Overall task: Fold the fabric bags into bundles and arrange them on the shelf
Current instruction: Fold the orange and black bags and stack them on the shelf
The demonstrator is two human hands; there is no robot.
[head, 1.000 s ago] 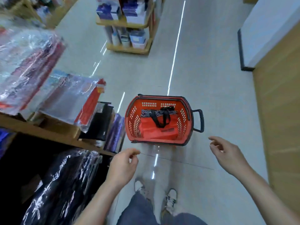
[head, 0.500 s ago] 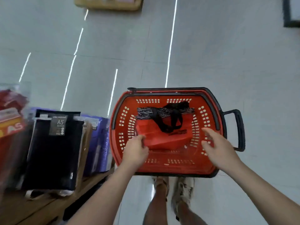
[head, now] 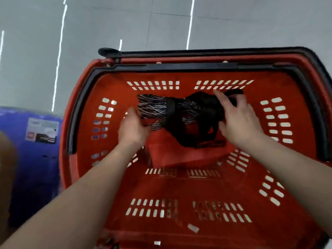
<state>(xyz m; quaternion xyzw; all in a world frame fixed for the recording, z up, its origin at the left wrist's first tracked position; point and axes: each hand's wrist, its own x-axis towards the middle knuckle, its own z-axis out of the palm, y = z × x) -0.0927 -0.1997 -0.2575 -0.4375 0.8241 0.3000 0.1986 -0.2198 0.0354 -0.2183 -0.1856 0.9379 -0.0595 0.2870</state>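
Two fabric bags, patterned black bag [head: 158,108] atop red bag [head: 179,153], at far wall of red basket [head: 179,191]: right hand [head: 239,121] fingers grasping its black end, left hand [head: 133,126] grip untellable; pickup step, lifting out likely next.

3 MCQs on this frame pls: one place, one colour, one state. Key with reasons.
1. Where is the streaked bag?
A. on the floor
B. in the basket, on the red bag
C. on a shelf
2. Basket colour?
A. blue
B. red
C. green
3. State of the red bag?
A. folded flat
B. hanging from a hand
C. spread open
Key: 1 B, it lies across the red bag inside the walls. 2 B, walls and bottom are red. 3 A, it lies as a flat rectangle.
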